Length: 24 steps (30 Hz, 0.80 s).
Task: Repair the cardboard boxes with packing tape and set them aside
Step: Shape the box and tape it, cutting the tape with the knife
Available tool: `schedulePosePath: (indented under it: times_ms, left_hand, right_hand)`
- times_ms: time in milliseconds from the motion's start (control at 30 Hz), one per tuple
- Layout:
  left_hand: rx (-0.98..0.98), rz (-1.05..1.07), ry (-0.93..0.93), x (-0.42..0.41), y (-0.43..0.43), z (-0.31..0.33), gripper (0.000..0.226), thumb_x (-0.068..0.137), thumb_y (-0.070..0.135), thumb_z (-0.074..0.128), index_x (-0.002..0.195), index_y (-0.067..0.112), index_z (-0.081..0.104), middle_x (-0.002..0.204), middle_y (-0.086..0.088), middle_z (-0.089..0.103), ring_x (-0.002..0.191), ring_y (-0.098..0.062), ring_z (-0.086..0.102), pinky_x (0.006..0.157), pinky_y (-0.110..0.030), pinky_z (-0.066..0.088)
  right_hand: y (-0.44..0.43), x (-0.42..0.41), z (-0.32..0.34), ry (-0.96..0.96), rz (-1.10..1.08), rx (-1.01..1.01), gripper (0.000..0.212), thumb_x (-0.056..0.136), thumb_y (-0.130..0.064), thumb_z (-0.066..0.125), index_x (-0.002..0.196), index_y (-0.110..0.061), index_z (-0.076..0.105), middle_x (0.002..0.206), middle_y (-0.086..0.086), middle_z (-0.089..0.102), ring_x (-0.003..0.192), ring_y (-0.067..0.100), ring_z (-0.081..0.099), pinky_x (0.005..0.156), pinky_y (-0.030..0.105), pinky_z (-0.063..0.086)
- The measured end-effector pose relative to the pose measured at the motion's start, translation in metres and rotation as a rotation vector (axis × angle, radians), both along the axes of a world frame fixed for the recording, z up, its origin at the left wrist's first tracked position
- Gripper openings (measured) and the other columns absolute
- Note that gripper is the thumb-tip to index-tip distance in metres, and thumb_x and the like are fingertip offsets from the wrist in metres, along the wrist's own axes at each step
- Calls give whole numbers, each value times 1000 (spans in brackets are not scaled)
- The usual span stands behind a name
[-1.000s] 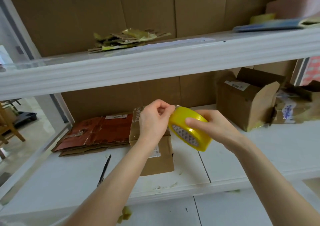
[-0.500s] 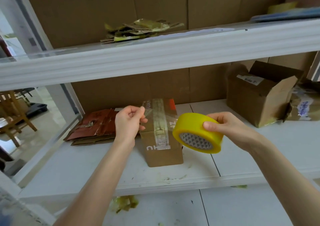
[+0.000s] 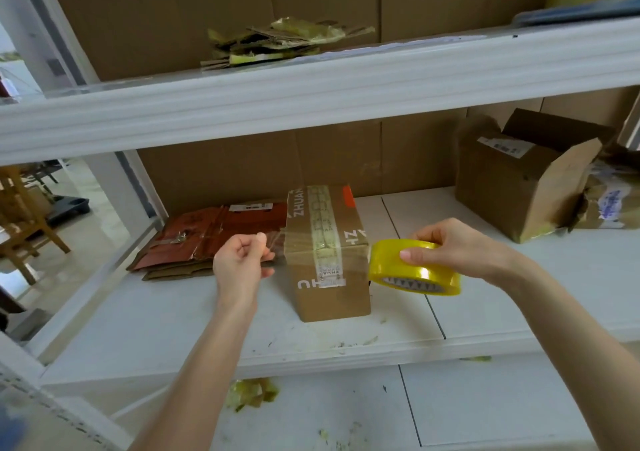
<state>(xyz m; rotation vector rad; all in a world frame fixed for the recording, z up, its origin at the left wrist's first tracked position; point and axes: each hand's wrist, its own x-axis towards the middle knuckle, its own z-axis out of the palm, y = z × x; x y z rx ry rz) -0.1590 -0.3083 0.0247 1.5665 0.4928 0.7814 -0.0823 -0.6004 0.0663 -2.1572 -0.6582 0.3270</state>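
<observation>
More tape [image 3: 426, 272], seemingly, now spans box [image 3: 332, 300].

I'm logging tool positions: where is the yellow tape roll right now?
In the head view, the yellow tape roll sits in the right hand, right of centre, beside the right edge of the closed cardboard box.

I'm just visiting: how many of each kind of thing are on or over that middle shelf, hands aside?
Standing boxes: 2, taped box and open box.
Crushed box: 1.
Flattened cardboard stack: 1.
Yellow tape roll: 1, in the right hand, its strip pinched by the left hand.
Total: 5.
</observation>
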Motion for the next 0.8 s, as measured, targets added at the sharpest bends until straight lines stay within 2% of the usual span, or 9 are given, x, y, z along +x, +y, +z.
schedulePosePath:
  times_ms: [67, 167, 267, 367, 567, 700, 800]
  left_hand:
    - [13, 7, 3, 0, -1, -5, 12, 94, 18, 60, 82, 17, 64, 75, -1, 66, 66, -2, 64, 49, -16, 49]
    - [23, 31, -7, 0, -3, -10, 14, 94, 18, 59, 80, 18, 63, 73, -3, 65, 64, -5, 62, 49, -16, 50]
    - [-4, 44, -16, 2, -6, -14, 15, 94, 18, 59, 80, 18, 63, 73, -2, 65, 65, -5, 61, 49, -15, 50]
    - [-24, 69, -21, 3, -7, -19, 15, 94, 18, 59, 80, 19, 63, 75, -2, 65, 66, -5, 61, 49, -14, 49]
    - [12, 87, -11, 1, -1, -26, 12, 93, 19, 60, 81, 19, 63, 76, -1, 64, 62, 3, 60, 51, -15, 51]
    - [-2, 93, -17, 2, 3, -30, 11, 92, 19, 61, 82, 20, 64, 79, 2, 65, 73, -2, 63, 54, -15, 52]
    - [-4, 88, -14, 6, 3, -32, 10, 92, 18, 62, 82, 20, 64, 81, 3, 66, 75, -1, 64, 55, -15, 51]
  right_hand:
    - [0, 2, -2, -35, -13, -57, 55, 68, -63, 65, 92, -14, 75, 84, 2, 73, 80, 17, 67, 69, 30, 53]
    - [9, 9, -7, -242, -141, -212, 42, 80, -56, 66, 93, -17, 74, 82, 4, 69, 79, 20, 64, 67, 38, 52]
    - [21, 8, -12, -385, -291, -298, 37, 82, -60, 61, 98, -28, 72, 80, -3, 61, 77, 20, 57, 55, 26, 39]
    - [29, 9, -19, -489, -355, -325, 36, 84, -60, 58, 100, -31, 71, 78, -4, 57, 75, 20, 52, 51, 22, 30]
    - [29, 14, -32, -546, -497, -408, 43, 82, -63, 57, 108, -32, 70, 78, 0, 53, 81, 27, 57, 63, 28, 38]
    - [34, 18, -40, -524, -476, -392, 46, 83, -64, 56, 109, -29, 69, 79, -2, 54, 75, 22, 49, 63, 27, 36]
    - [37, 22, -46, -518, -499, -385, 50, 84, -65, 54, 115, -28, 67, 86, 1, 61, 80, 23, 54, 65, 28, 37]
